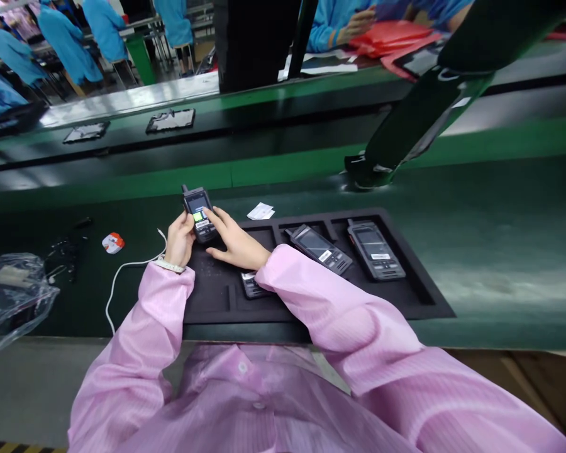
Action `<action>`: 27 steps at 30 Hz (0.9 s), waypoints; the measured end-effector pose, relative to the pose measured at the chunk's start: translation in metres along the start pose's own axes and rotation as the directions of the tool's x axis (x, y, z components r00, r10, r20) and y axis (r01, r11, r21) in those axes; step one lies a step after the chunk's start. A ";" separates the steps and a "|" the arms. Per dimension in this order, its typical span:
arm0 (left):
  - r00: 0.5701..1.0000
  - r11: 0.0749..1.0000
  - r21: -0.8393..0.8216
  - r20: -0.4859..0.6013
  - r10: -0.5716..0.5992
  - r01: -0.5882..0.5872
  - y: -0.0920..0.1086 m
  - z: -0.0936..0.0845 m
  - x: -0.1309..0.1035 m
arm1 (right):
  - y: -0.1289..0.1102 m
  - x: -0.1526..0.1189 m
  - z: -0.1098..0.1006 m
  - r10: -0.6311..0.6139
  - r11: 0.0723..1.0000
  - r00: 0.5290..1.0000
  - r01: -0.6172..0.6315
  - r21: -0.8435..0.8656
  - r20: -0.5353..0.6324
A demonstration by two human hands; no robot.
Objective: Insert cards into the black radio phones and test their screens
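A black handheld device (200, 217) with a stubby antenna and a lit screen is held upright in my left hand (180, 239), whose fingers wrap its left side. My right hand (233, 239) has its fingers spread, with a fingertip at the lit screen. Below the hands lies a black foam tray (207, 299). Two similar devices rest in its right part, one tilted (321, 249) and one near the right end (376, 250). Another device (252, 286) in the tray is partly hidden under my right sleeve.
A white cable (117, 283), an orange and white item (113, 243) and a clear plastic bag (16, 296) lie at the left. Folded paper (261, 211) sits behind the tray. A dark post (400, 132) rises at the back right. Several people in blue work beyond.
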State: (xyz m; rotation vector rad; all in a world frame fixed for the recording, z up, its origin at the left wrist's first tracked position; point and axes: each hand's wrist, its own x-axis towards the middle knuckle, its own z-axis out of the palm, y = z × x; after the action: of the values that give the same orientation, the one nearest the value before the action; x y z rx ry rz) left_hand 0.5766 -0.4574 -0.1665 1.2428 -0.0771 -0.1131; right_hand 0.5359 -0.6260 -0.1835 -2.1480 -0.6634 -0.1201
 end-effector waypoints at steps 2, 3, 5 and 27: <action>1.000 1.000 -0.007 0.009 -0.008 0.009 0.000 0.002 -0.002 | -0.002 0.000 0.001 -0.004 1.000 1.000 0.003 -0.030 -0.005; 1.000 1.000 -0.009 0.012 -0.013 0.013 0.000 0.002 -0.003 | -0.003 0.000 0.001 -0.001 0.999 1.000 0.000 -0.042 -0.009; 1.000 1.000 -0.012 0.022 -0.020 0.020 0.000 0.003 -0.004 | -0.005 0.000 0.001 0.010 0.998 1.000 -0.011 -0.062 -0.010; 0.989 0.996 0.060 0.127 -0.078 0.071 0.005 0.010 -0.014 | -0.003 0.000 -0.006 0.234 0.774 0.971 -0.160 0.613 -0.042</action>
State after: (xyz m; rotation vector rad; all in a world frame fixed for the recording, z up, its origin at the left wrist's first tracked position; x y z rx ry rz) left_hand 0.5616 -0.4632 -0.1585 1.2938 -0.1467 -0.2574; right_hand 0.5358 -0.6294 -0.1773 -1.5522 -0.3347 0.0781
